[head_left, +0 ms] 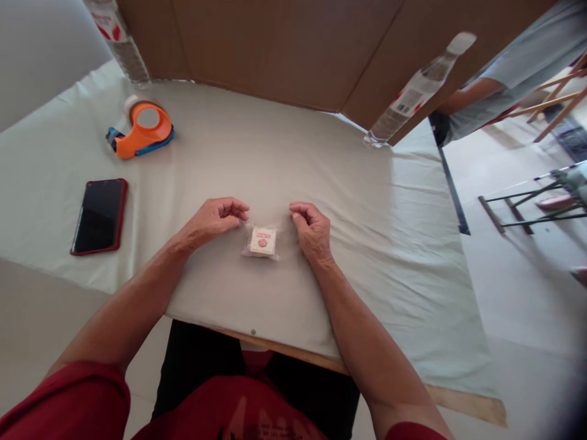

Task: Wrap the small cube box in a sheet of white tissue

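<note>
A small square packet (263, 242) in clear plastic wrap lies flat near the front of the cloth-covered table. It is pale, with red print on top. My left hand (213, 219) rests just left of it, fingers loosely bent and thumb apart, holding nothing. To the packet's right is my right hand (312, 229), its fingers curled in and the thumb tip close against the index finger. Nothing shows in that hand, and neither hand grips the packet.
A phone (99, 215) in a red case and an orange tape dispenser (145, 128) lie to the left. Clear bottles stand at the back left (123, 49) and back right (413, 98), by a tall brown cardboard panel (284, 49). Another person's arm (474, 95) shows beyond it.
</note>
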A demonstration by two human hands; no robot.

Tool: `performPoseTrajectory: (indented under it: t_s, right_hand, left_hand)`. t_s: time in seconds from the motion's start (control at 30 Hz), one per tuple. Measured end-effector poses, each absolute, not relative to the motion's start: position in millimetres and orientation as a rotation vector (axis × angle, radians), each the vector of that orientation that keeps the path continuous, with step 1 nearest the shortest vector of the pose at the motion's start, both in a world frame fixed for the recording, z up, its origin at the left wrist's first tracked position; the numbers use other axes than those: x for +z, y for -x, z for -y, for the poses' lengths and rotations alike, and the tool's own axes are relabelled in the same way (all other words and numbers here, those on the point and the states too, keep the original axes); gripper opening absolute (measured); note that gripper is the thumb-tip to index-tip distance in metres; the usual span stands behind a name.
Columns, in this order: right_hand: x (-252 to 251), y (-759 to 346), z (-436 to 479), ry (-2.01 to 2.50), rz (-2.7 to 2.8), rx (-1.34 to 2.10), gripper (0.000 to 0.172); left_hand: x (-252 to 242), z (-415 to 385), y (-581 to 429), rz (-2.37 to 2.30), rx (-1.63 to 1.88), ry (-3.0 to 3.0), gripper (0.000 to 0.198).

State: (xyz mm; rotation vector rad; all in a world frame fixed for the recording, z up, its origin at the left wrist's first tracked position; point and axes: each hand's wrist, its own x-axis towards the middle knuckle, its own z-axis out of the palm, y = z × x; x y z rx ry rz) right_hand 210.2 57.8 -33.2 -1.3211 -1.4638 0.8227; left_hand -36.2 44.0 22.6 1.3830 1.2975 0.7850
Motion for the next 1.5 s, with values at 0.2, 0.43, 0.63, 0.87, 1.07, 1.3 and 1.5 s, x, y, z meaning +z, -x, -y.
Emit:
performPoseTrajectory:
  t_s: [0.2, 0.43, 0.63, 0.87, 1.07, 1.3, 1.5]
  right_hand:
    - [-29, -210, -56, 1.301, 1.458, 0.831, 0.021]
    - [-23, -210, -54, 1.286, 1.486, 0.856, 0.016]
    - [-14, -213, -47, 1.076, 1.625, 0.919, 0.019]
    - [1, -202, -38, 1.035, 1.929, 0.926, 0.029]
    - [16, -187, -44, 1.08, 2.033, 0.826, 0.006]
    - [29, -177, -58, 1.116, 2.0, 0.783, 0.011]
    - [31, -175, -75, 1.147, 1.764, 0.972, 0.014]
  left_hand:
    - [25, -43, 38, -1.226, 0.67, -1.427, 0.042]
    - [24, -44, 42, -1.128, 0.55, -1.514, 0.054]
    - [18, -43, 39, -1.087, 0.441, -1.616, 0.079]
    - [21, -37, 32, -1.086, 0.442, -1.685, 0.077]
    - [16, -34, 27, -1.074, 0.495, -1.6, 0.086]
    - [13, -32, 22, -0.96, 0.585, -1.643, 0.077]
    - [11, -34, 23, -1.061, 0.683, -1.658, 0.095]
